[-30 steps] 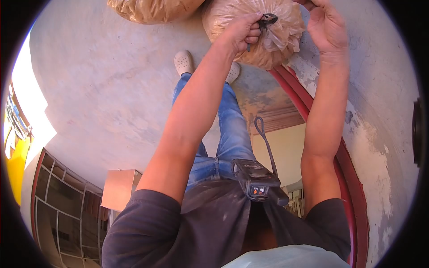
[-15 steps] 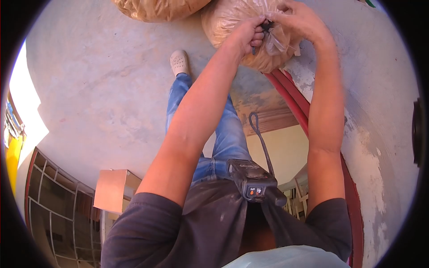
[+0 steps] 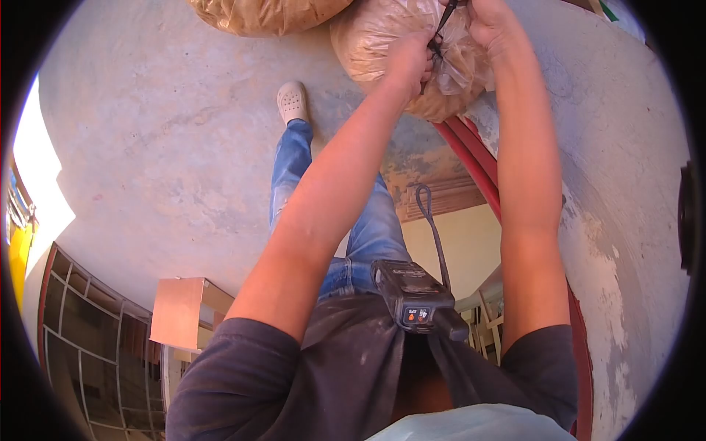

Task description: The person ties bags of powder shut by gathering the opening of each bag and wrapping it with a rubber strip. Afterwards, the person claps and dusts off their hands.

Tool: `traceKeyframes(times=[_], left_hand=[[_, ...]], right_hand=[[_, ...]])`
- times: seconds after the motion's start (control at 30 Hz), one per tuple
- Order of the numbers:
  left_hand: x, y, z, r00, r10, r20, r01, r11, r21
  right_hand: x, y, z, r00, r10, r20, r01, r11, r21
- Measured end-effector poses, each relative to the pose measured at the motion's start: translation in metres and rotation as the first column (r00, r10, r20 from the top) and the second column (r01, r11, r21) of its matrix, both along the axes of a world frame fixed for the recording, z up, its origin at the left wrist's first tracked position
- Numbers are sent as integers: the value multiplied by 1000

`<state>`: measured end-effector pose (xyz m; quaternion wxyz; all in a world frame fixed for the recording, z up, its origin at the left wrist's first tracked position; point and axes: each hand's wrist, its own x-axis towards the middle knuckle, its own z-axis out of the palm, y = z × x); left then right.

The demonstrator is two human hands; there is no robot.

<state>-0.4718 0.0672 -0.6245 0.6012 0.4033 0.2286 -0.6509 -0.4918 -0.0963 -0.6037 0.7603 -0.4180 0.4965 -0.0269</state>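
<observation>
A clear plastic bag [image 3: 368, 44] full of light-brown material stands at the top of the view, its neck gathered. A thin black tie [image 3: 439, 37] runs round the gathered neck, with one end stretched upward. My left hand [image 3: 410, 60] is closed at the left side of the neck, its fingers on the tie. On the other side, my right hand [image 3: 489, 23] is closed on the tie's upper end near the frame's top edge. Its fingertips are partly cut off there.
A second filled bag [image 3: 268, 13] lies at the top left. Red metal framing [image 3: 474, 165] runs beside the bag. A black device with a cord [image 3: 415, 294] hangs at my chest. A cardboard box [image 3: 176, 312] and a gridded window [image 3: 95, 353] are at lower left.
My right hand has moved up from the bag's neck, drawing the black tie out into a taut line. My left hand has stayed at the neck, shifting slightly.
</observation>
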Motion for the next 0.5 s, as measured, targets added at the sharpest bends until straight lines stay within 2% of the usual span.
traceKeyframes(times=[0.03,0.07,0.1,0.13,0.17,0.2,0.23,0.27,0.33,0.43,0.5], left_hand=[[-7,0,2,1000,-1,-1,1,1000,-2],[-17,-2,4,887,-74,455,15,991,132],[-25,-1,5,578,-189,794,-37,966,257],[-29,4,7,544,-153,825,-67,972,225],[-35,12,3,544,-152,825,-72,971,227],[-42,22,-3,464,-206,861,-4,972,234],[-48,29,-9,378,-254,890,66,966,248],[-47,34,-8,381,-258,888,68,965,252],[-47,40,-6,264,-347,900,144,937,319],[-42,43,-8,317,-297,901,197,950,244],[-35,45,-1,306,-329,894,242,934,261]], right_hand=[[-3,-6,-17,1000,-1,-1,1,1000,-2],[-10,-14,-35,994,-109,-11,110,989,103],[-17,-22,-52,976,-214,-34,216,954,207],[-28,-33,-71,977,-211,-35,214,955,207],[-43,-48,-92,938,-347,-17,342,914,218],[-46,-50,-98,879,-477,-3,464,854,234],[-49,-53,-103,879,-476,-6,464,854,238],[-48,-53,-103,869,-495,-31,489,845,215],[-48,-53,-104,845,-529,-82,535,829,164],[-45,-50,-103,806,-577,-136,590,803,88],[-43,-48,-102,774,-610,-168,624,781,39]])
